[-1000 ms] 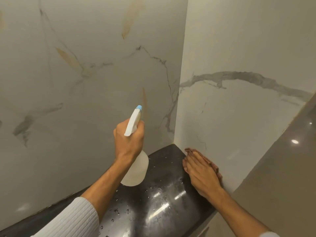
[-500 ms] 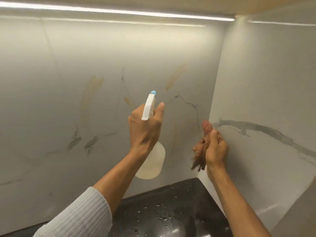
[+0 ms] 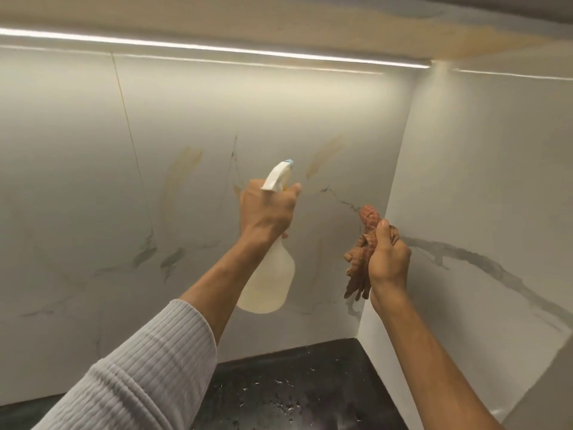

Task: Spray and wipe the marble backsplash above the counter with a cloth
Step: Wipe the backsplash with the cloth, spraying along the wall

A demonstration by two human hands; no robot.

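while the left hand (image 3: 269, 209) is raised with its grip closed round the neck of the spray bottle (image 3: 269, 276), the nozzle points up at the marble backsplash (image 3: 192, 125); index finger lies near the trigger, cannot tell if it is pressed. right hand (image 3: 388, 259) is fisted tight on a bunched reddish-brown cloth (image 3: 362, 259), held at the inner corner, close to the side panel, contact not clear. tan smears sit on the back panel, one just right of the nozzle, one to its left. black counter (image 3: 310, 383) below carries droplets.

risks, judged:
- nozzle near the wall: spray may run down and pool on the counter.
- cloth balled up: small contact face, likely to streak or miss the smears unless opened out.
- wet bottle neck could slip in the grip.
- overspray may reach the light strip (image 3: 217, 51) above.
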